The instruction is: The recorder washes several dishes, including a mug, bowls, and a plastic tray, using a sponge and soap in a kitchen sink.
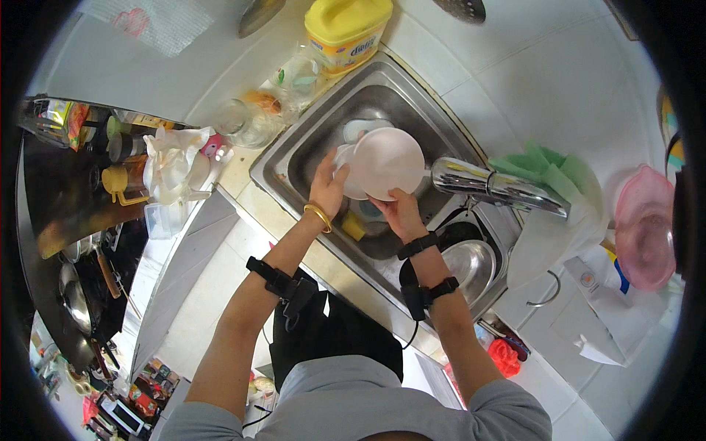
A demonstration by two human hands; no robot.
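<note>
Over the sink basin (309,160), my right hand (404,216) grips the lower rim of a white bowl (390,160), thumb on the near side. A thin stream of water from the chrome faucet (463,177) meets the bowl's right side. Just left of it, my left hand (326,190) holds the edge of a second white dish (357,184), which the bowl partly covers. Behind them in the basin lies another pale dish (367,125), also partly hidden. On the basin floor below my hands rests a yellow sponge (353,226).
Beside the basin, a metal bowl (470,264) sits over a black pan (460,234). A yellow detergent container (347,36) and glass jars (248,124) line the back counter. At right are a green-and-white plastic bag (568,204) and a pink basin (645,231).
</note>
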